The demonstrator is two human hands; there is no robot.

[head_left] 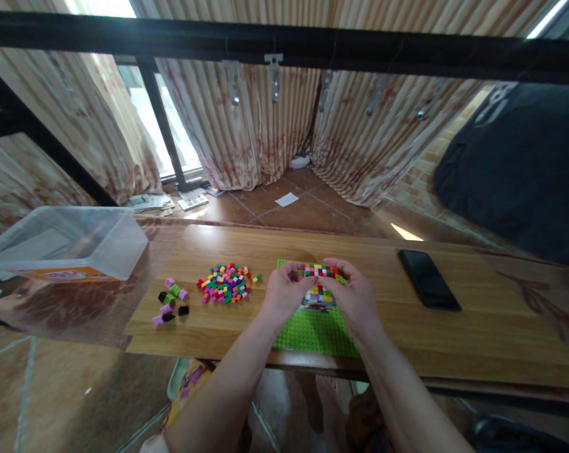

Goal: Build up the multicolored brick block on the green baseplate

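A small structure of multicoloured toy bricks [319, 299] rises from the green studded baseplate [313, 333]. My left hand [287, 289] closes on its left side, thumb and fingers pinching near the top. From the right, my right hand [353, 292] grips the opposite side in the same way. Both thumbs almost meet at the front of the brick structure. Its upper rows show red, white, green and yellow; its sides are partly hidden behind my fingers. The baseplate lies flat on the wooden table [388, 340].
Left of the baseplate is a pile of small coloured bricks [225, 283]. Several larger pink, green and black bricks [171, 299] lie farther left. A black phone [428, 280] rests at right. A clear plastic bin [109, 245] stands beyond the table's left end.
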